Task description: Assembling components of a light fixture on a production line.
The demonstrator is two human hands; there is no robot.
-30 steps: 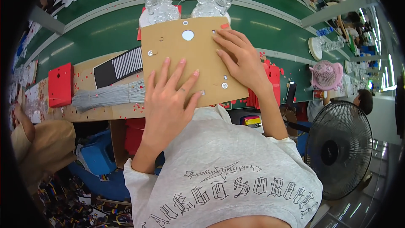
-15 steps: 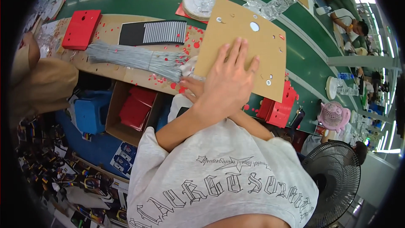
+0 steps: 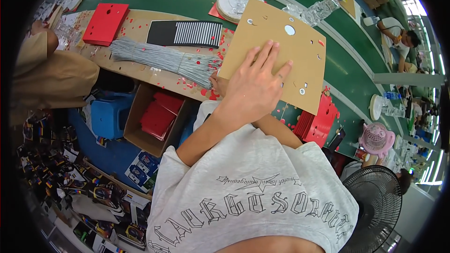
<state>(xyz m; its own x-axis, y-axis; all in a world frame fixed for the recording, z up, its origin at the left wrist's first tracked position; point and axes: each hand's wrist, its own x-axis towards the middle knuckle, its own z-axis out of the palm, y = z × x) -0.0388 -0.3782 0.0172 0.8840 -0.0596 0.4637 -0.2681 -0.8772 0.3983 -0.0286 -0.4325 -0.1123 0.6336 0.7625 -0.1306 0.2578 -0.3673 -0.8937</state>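
Board (image 3: 304, 63) lies under left hand (image 3: 255, 86), palm down, fingers apart. Right hand (image 3: 219, 84) crosses under left forearm (image 3: 206, 131), mostly hidden, cannot tell grip; nearer wires (image 3: 164, 63), left of board, long axis slanting toward it.

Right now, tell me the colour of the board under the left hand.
The board is tan brown, showing best in the head view.

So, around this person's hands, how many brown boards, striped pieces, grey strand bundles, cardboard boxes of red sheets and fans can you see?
Brown board: 1
Striped piece: 1
Grey strand bundle: 1
Cardboard box of red sheets: 1
Fans: 2, pink fan and black fan
Total: 6
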